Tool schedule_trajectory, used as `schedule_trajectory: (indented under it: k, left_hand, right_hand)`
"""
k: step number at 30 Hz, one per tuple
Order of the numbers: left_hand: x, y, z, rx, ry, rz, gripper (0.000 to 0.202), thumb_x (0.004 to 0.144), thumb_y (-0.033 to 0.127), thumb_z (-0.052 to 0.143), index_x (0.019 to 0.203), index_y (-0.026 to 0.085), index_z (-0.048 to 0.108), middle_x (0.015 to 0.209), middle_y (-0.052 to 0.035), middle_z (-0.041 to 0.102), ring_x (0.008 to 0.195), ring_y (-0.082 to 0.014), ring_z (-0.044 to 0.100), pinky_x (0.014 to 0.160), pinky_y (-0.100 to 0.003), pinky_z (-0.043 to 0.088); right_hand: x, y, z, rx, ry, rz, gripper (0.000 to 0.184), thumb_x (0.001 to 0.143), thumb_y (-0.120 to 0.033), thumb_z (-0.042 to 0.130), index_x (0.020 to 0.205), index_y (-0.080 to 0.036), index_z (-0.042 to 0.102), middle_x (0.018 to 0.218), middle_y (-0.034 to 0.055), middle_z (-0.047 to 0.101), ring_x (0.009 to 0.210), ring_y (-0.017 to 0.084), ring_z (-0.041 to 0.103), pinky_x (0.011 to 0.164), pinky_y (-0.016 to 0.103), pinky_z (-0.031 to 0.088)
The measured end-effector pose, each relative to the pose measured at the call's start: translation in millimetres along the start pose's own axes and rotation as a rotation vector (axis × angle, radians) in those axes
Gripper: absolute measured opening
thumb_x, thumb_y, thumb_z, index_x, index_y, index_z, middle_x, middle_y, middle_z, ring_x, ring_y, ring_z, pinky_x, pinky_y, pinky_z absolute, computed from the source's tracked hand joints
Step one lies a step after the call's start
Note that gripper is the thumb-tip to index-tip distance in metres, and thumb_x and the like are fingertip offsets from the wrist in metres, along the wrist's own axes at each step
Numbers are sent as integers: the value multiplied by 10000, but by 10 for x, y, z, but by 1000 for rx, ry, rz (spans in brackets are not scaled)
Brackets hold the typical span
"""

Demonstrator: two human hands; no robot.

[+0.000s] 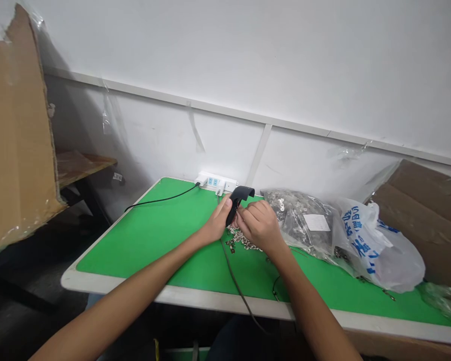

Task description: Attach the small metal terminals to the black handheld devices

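Observation:
A black curved plastic shell (pixel 242 193), bent over at its top, is held upright above the green table. My left hand (pixel 218 220) is closed around its left side, thumb along the edge. My right hand (pixel 258 220) is closed, its curled fingers pressed close to the shell's inner side. Whatever those fingertips hold is hidden. Under both hands lies a loose pile of small metal parts (pixel 244 242), some silvery and some dark.
A white power strip (pixel 220 181) with plugs stands against the wall. A black cable (pixel 161 201) and a grey cable (pixel 232 273) cross the green tabletop (pixel 135 240). At right lie a clear bag of metal parts (pixel 296 213), a white plastic bag (pixel 383 250) and cardboard (pixel 428 215).

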State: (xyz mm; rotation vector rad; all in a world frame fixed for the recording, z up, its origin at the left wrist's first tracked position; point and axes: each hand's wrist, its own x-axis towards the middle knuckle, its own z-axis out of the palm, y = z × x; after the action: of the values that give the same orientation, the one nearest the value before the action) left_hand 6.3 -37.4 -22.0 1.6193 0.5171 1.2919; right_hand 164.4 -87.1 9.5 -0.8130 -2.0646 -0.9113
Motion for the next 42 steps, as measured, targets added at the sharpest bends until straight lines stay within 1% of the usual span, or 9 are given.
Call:
schedule_trajectory:
  k: [3, 9, 20, 26, 30, 33, 36, 39, 42]
  left_hand:
    - [-3, -23, -17, 6, -16, 10, 624, 1011, 696, 369, 1209, 162, 624, 917, -57, 644, 845, -212, 570, 845, -358, 481]
    - [-34, -40, -6, -60, -58, -55, 627, 1000, 728, 342, 1127, 176, 613, 639, 6, 552, 595, -188, 524, 628, -351, 452]
    - [-39, -41, 76, -131, -57, -162, 633, 944, 818, 330, 816, 221, 501, 555, 14, 497, 492, -153, 464, 503, -316, 365]
    - [-34, -31, 67, -127, -33, -211, 621, 928, 812, 407, 812, 214, 524, 538, 27, 498, 482, -138, 464, 497, -294, 378]
    - [38, 5, 23, -152, -98, -261, 741, 875, 877, 388, 854, 177, 631, 579, -15, 584, 528, -157, 540, 528, -295, 432]
    - [100, 55, -30, -288, -146, -265, 867, 831, 917, 376, 1171, 172, 660, 729, -37, 657, 610, -180, 604, 557, -296, 467]
    - [132, 110, -89, -310, -143, -211, 805, 891, 805, 443, 1396, 189, 552, 867, -54, 679, 663, -169, 623, 600, -285, 473]
    - [122, 158, -132, -65, -92, -63, 649, 910, 527, 622, 1465, 212, 503, 981, -55, 655, 680, -143, 577, 635, -284, 461]
    - [99, 195, -161, 309, -60, 157, 662, 846, 354, 727, 1465, 240, 518, 1124, -82, 610, 867, -192, 572, 799, -346, 500]
  right_hand:
    - [-7, -1, 0, 21, -14, 4, 142, 988, -141, 555, 904, -199, 653, 715, 33, 590, 741, 206, 517, 703, 374, 397]
    - [-27, 0, 4, 51, -20, -16, 127, 984, -131, 556, 949, -188, 664, 737, 46, 603, 776, 218, 549, 720, 382, 425]
    - [-79, -25, 102, 88, -72, -10, 231, 992, -79, 449, 940, -187, 647, 747, 60, 561, 795, 228, 519, 826, 376, 504]
    - [-100, -23, 130, 89, -83, 30, 209, 997, -119, 478, 885, -203, 634, 736, 56, 551, 758, 231, 499, 733, 371, 464]
    - [-95, 3, 118, 183, -42, 181, 166, 1004, -162, 501, 942, -198, 651, 775, 71, 616, 795, 238, 550, 733, 380, 461]
    - [-75, 9, 104, 354, 58, 383, 162, 1016, -212, 517, 924, -214, 650, 824, 68, 665, 804, 225, 600, 755, 379, 487]
    - [-58, -1, 127, 622, 192, 691, 176, 1016, -316, 552, 909, -217, 651, 842, 51, 678, 790, 205, 625, 731, 353, 514]
    - [-58, -25, 205, 992, 291, 962, 223, 967, -435, 620, 920, -218, 638, 814, 24, 655, 716, 175, 602, 630, 298, 509]
    - [-65, -66, 300, 1347, 367, 1148, 291, 846, -482, 751, 950, -233, 642, 847, 15, 671, 691, 158, 598, 592, 275, 515]
